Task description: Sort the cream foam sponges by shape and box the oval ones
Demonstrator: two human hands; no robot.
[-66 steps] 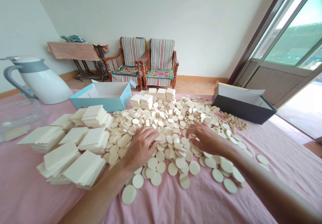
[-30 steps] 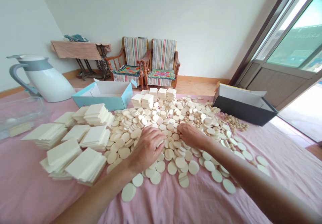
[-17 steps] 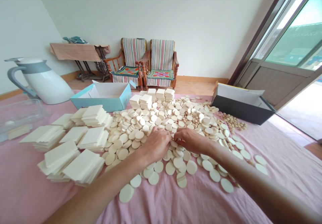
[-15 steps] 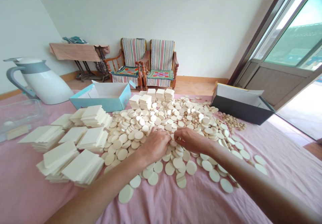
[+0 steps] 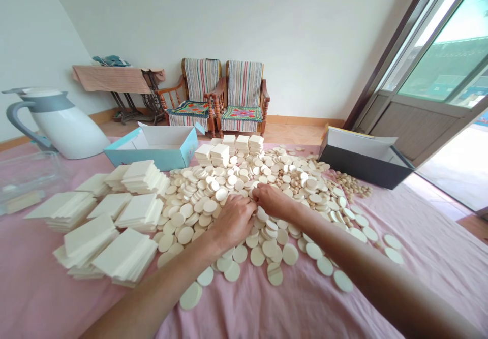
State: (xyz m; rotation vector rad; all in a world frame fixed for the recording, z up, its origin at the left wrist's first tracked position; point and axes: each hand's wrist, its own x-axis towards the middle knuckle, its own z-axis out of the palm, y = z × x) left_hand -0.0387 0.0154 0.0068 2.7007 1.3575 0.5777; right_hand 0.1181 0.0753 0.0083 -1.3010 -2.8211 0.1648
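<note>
A broad heap of pale wooden discs (image 5: 209,206) spreads over the middle of the pink cloth. Over its near part my left hand (image 5: 235,218) is closed, knuckles up, with its fingertips curled out of sight. My right hand (image 5: 271,199) is pinched beside it, its fingers meeting the left hand's fingertips. Whatever lies between the fingers is hidden from this angle. Small round wooden beads (image 5: 295,180) show among the discs just past my right hand. Loose discs (image 5: 275,273) lie nearer to me, below both wrists.
Stacks of square wooden pieces (image 5: 125,255) stand at left, with more square stacks (image 5: 220,154) behind the heap. A blue open box (image 5: 152,157), a white jug (image 5: 76,130) and a clear plastic container (image 5: 32,174) are at left. A black box (image 5: 366,163) stands at right near beads (image 5: 353,184).
My right hand has moved left and slightly away from me, closing the small gap to my left hand. My left hand has stayed nearly in place.
</note>
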